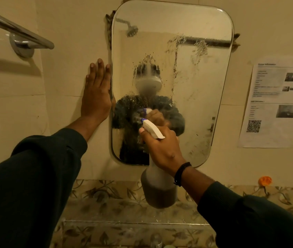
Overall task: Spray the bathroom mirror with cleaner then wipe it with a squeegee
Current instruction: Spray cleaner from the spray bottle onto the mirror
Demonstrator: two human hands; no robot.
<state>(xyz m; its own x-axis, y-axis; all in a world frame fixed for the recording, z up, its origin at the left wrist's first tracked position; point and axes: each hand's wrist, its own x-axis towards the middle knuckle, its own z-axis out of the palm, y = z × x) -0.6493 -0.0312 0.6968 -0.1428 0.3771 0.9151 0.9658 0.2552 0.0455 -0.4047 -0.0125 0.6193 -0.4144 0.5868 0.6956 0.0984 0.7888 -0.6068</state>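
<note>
I count one mirror [195,83], one spray bottle [158,187], one towel bar [17,29] and one printed notice [278,102] taped to the beige tiled wall. Below the mirror a clear glass shelf [124,223] crosses floral tiles. The mirror is speckled with spray droplets and streaks. My left hand [97,92] lies flat and open on the wall, touching the mirror's left edge. My right hand [161,147] grips the bottle's neck, nozzle aimed at the glass, mist showing.

printed sheet [274,102] on wall, text blurred, unreadable
</note>
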